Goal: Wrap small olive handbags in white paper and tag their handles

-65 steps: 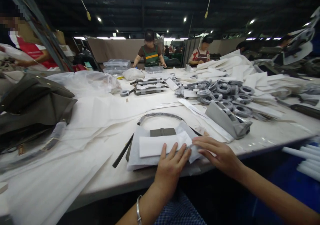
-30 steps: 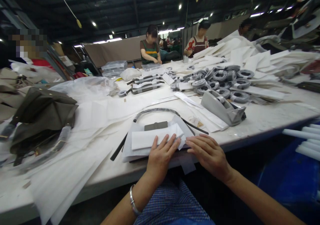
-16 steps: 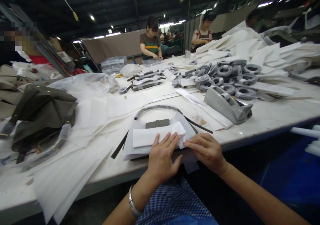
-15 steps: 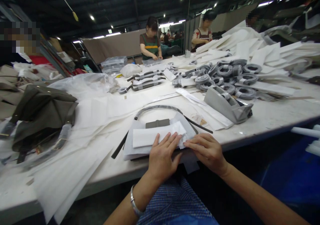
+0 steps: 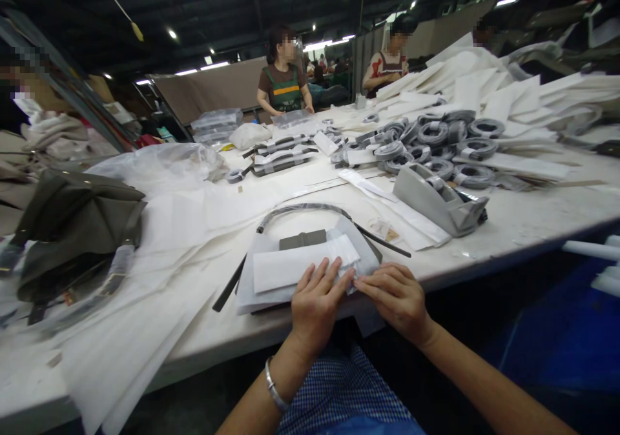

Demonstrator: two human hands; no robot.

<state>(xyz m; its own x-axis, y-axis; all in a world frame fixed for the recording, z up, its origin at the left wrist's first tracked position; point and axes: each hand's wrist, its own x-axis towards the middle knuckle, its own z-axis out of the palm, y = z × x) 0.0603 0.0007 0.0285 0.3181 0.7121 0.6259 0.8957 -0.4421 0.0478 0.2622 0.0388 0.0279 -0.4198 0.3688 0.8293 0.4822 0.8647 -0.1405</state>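
Observation:
A bag with a wrapped dark handle [image 5: 305, 208] lies near the table's front edge, covered by thin white sheeting [image 5: 246, 296]. Across it is a folded white strip [image 5: 285, 268], and a grey-green part [image 5: 303, 239] shows just behind that strip. My left hand [image 5: 320, 299] lies on the strip's right end with its fingers spread. Beside it, my right hand [image 5: 394, 296] has thumb and fingers pressed together at the sheeting's right edge; what they pinch is too small to make out.
A grey tape dispenser [image 5: 426, 202] stands at the right, before coiled wrapped straps [image 5: 433, 135] and piled white sheets. An olive bag [image 5: 72, 228] lies left, beside long white sheets [image 5: 140, 319]. People are across the table [image 5: 533, 228].
My left hand has shifted slightly toward my right hand, its thumb now hidden or tucked in. Across the table, the person in the green apron has raised and turned their head.

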